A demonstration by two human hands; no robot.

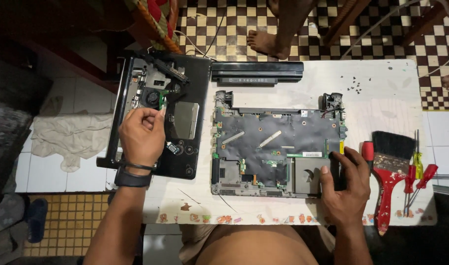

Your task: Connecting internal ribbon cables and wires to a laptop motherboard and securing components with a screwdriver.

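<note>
Head view: the left hand (142,131) pinches a small green board (162,99) over the black laptop cover (195,88), mid-removal. The right hand (343,185) lies flat and open, holding nothing, steadying the laptop base (273,132). Freeing the board likely calls for a gentle, straight pull.

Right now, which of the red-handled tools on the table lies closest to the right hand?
The short red-handled screwdriver, just beside the right hand. The red-handled paintbrush and the other thin red-handled screwdrivers lie farther right.
</note>
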